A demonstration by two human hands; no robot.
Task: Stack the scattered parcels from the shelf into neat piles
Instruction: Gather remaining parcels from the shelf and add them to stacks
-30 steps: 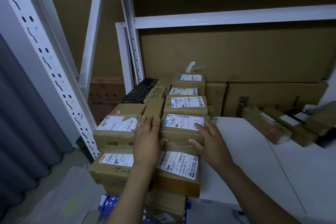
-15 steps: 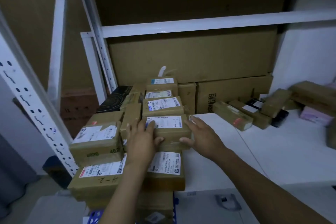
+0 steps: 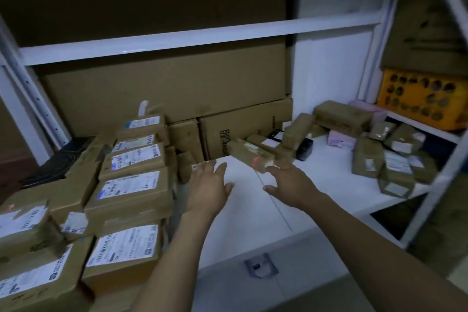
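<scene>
Here, parcels (image 3: 131, 206) bear white labels (image 3: 126, 187) (print too blurred).

1 head-worn camera looks forward and down, close onto the shelf (image 3: 329, 185).

Hands (image 3: 207, 190) (image 3: 291, 185) (both empty) left the stacked parcel (image 3: 129, 190).

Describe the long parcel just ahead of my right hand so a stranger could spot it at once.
Start at the white shelf and find the big printed carton standing at its back. A long brown parcel lies in front of it, pointing toward the right hand. It alone shows a red mark near its front end.
</scene>
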